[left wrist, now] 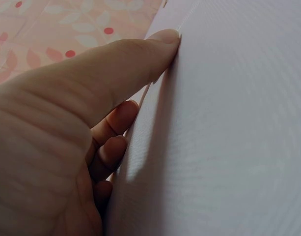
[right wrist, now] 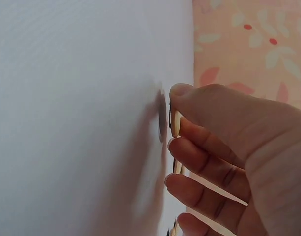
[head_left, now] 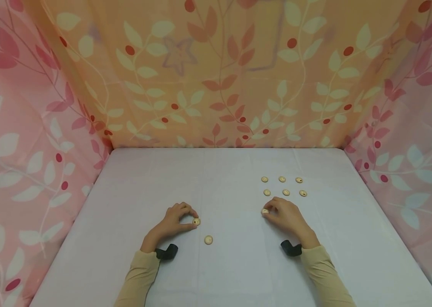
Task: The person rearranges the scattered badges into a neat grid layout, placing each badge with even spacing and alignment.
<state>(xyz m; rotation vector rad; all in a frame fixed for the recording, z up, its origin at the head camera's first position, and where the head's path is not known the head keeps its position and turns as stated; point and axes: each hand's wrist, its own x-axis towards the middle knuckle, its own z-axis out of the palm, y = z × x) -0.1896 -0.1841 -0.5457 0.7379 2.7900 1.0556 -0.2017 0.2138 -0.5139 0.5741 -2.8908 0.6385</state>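
In the head view my left hand (head_left: pixel 175 219) pinches a small round wooden disc (head_left: pixel 196 221) between thumb and forefinger, low at the table. The left wrist view shows the thumb (left wrist: pixel 135 59) against the white cloth, with that disc hidden. Nearer to me lies a loose wooden disc (head_left: pixel 208 240) with a dark mark on its face. On the right, my right hand (head_left: pixel 286 215) holds another disc (right wrist: pixel 175 120) at the fingertips, edge-on and just above its shadow in the right wrist view. Past that hand, several similar discs (head_left: pixel 282 179) lie in two rows.
A white cloth (head_left: pixel 231 273) covers the table. Patterned curtains stand around it: an orange one (head_left: pixel 208 85) behind, a pink one (head_left: pixel 20 140) at the left and a pink one (head_left: pixel 419 140) at the right. Both wrists wear black camera mounts (head_left: pixel 167 252).
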